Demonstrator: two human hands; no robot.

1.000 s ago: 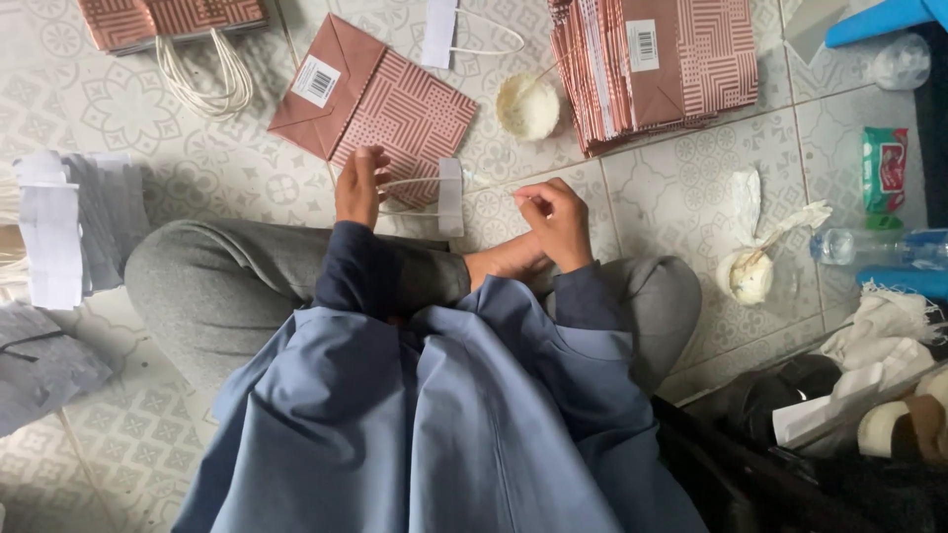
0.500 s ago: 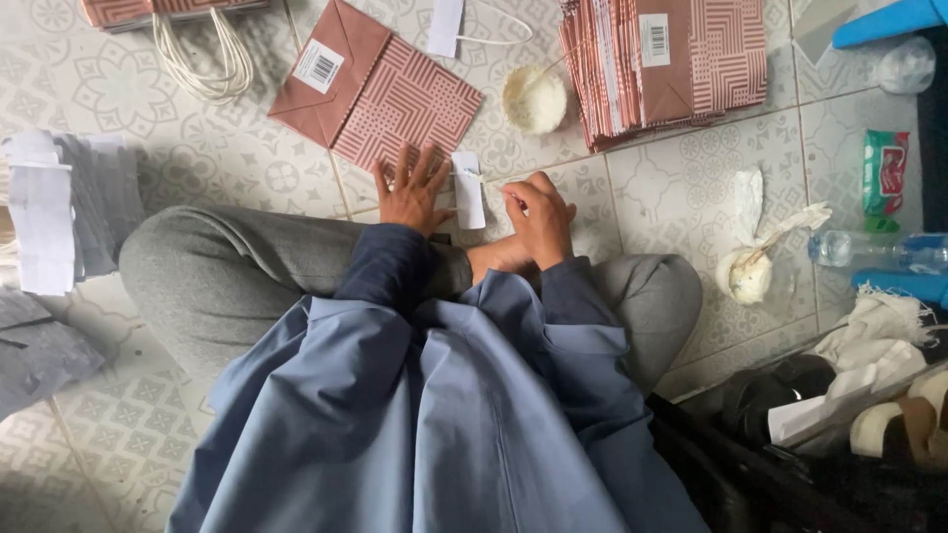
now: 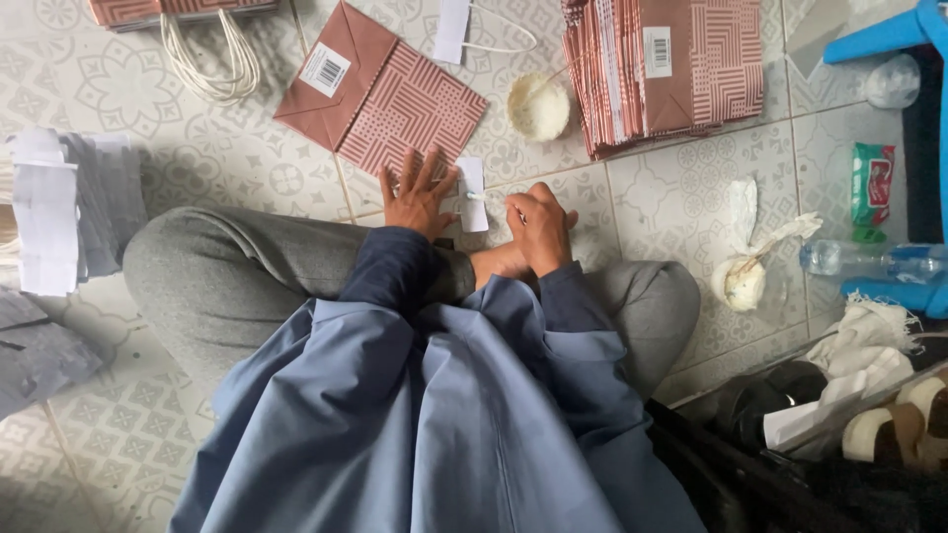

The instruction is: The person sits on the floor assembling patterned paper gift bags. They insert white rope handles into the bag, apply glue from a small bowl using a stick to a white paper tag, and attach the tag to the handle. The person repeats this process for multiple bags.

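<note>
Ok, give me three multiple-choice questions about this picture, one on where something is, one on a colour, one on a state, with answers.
1. Where is the round white bowl?
A. left of the bag stack
B. on the lap
C. beside the bottle

2. What colour is the flat bag?
A. green
B. reddish-brown
C. yellow

3. How is the left hand?
A. fisted
B. raised
C. spread flat

Answers: A, it lies between flat bag and stack; B, patterned reddish-brown paper; C, fingers splayed on the bag's edge.

Matt patterned paper bag (image 3: pixel 380 94) on smooth glazed floor tiles (image 3: pixel 247 168)
</note>
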